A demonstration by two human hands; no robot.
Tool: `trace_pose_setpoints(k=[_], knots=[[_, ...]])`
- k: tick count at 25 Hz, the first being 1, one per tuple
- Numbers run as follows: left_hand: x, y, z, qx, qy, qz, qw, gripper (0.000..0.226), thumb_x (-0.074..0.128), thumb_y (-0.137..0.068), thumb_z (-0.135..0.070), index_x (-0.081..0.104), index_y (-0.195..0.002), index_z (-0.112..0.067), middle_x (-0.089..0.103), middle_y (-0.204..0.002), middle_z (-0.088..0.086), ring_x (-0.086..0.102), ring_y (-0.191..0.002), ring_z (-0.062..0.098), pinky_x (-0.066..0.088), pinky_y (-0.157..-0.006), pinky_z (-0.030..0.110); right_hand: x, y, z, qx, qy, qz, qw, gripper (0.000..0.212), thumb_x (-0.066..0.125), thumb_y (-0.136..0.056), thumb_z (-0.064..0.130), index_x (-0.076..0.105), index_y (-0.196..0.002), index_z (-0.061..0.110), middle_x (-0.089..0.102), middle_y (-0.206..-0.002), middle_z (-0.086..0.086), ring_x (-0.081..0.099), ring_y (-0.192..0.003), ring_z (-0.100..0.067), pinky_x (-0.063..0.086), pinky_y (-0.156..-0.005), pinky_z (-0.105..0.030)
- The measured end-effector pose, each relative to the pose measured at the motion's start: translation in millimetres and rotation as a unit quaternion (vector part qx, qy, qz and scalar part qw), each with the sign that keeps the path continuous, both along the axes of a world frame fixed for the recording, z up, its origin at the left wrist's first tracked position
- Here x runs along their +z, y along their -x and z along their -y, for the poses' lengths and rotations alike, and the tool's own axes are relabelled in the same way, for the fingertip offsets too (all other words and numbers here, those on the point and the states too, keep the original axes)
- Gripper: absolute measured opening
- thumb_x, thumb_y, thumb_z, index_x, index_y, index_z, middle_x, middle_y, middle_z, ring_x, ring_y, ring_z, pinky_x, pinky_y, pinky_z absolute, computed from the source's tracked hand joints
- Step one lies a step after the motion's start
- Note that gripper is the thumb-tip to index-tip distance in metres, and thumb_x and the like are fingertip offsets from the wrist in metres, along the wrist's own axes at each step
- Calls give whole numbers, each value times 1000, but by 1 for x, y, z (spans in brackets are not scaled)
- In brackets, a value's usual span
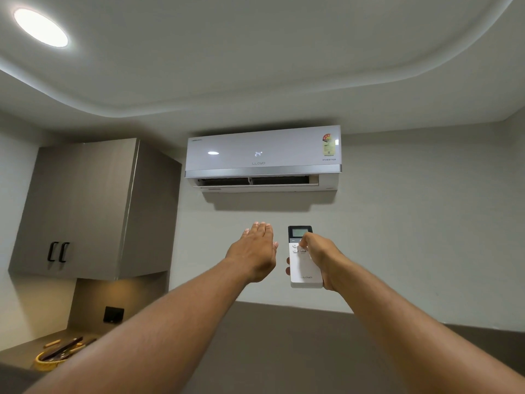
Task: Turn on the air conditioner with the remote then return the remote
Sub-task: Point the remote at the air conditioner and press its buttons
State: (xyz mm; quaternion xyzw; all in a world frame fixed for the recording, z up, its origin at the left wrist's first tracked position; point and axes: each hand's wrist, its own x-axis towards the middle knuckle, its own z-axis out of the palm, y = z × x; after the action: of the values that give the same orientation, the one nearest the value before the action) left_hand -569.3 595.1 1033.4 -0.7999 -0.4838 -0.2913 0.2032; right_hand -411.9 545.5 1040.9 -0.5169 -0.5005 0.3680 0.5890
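Observation:
A white air conditioner hangs high on the wall; its front shows "24" and its lower flap stands open. Below it, my right hand grips a white remote with a dark screen on top, held upright and pointed at the unit, thumb resting on the buttons. My left hand is raised beside the remote, flat, palm toward the wall, fingers together, holding nothing.
A grey wall cabinet with two black handles hangs at the left. Under it a counter carries a yellow basket with wooden items, and a black switch plate sits on the wall. A round ceiling light glows at top left.

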Motion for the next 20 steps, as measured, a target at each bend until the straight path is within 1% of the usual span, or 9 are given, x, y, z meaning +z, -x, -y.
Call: trace_pose_setpoints(k=[2,3,5,8,10,14,16,20], knots=[[0,-1,1,-1,-1,0,1000,58,17,-102,-36,5,-152,-8,4,-162,9,1,-148,23,5,-119,39,1,-2,1,-2,-1,1,1000,20,47,-85,20,56,-101,13,76,-77,-16,74,-53,-31,57,-57,-33],[-1,-2,2,-1,0,0,1000,58,17,-102,-36,5,-152,-8,4,-162,9,1,-148,22,5,-119,39,0,-2,2,-1,1,3,1000,21,47,-85,20,56,-102,13,76,-77,-16,74,-53,-30,57,-57,-32],[-2,-3,2,-3,2,0,1000,58,17,-102,-35,5,-152,-8,4,-162,9,1,-148,22,5,-119,39,0,-3,3,0,2,6,1000,23,47,-84,20,56,-104,13,76,-81,-17,74,-55,-31,58,-58,-33],[-1,-4,3,-5,5,0,1000,58,17,-102,-35,5,-152,-8,5,-162,9,1,-148,22,6,-119,40,0,-3,5,2,2,6,1000,21,47,-84,20,56,-102,12,76,-85,-17,74,-60,-33,58,-61,-33],[0,-5,4,-5,6,2,1000,58,17,-102,-35,5,-152,-8,4,-162,9,1,-148,22,6,-119,40,1,-3,6,3,3,4,1000,22,46,-84,19,56,-102,11,76,-86,-18,74,-63,-35,58,-62,-34],[1,-3,6,-5,6,5,1000,58,17,-102,-35,6,-152,-8,5,-162,10,1,-148,23,7,-119,41,4,-2,7,6,-1,4,1000,25,46,-83,17,56,-105,10,76,-86,-18,74,-63,-35,58,-63,-35],[0,-1,7,-4,6,6,1000,58,18,-102,-35,6,-152,-8,6,-162,10,2,-148,23,8,-119,41,5,-1,7,5,-2,5,1000,25,46,-84,18,56,-105,10,76,-84,-18,74,-60,-34,59,-62,-35],[1,1,6,-4,6,10,1000,58,18,-102,-34,6,-152,-7,6,-162,10,2,-148,23,7,-119,41,5,1,7,0,-1,15,1000,19,47,-85,19,56,-100,11,75,-79,-16,73,-49,-29,57,-56,-33]])
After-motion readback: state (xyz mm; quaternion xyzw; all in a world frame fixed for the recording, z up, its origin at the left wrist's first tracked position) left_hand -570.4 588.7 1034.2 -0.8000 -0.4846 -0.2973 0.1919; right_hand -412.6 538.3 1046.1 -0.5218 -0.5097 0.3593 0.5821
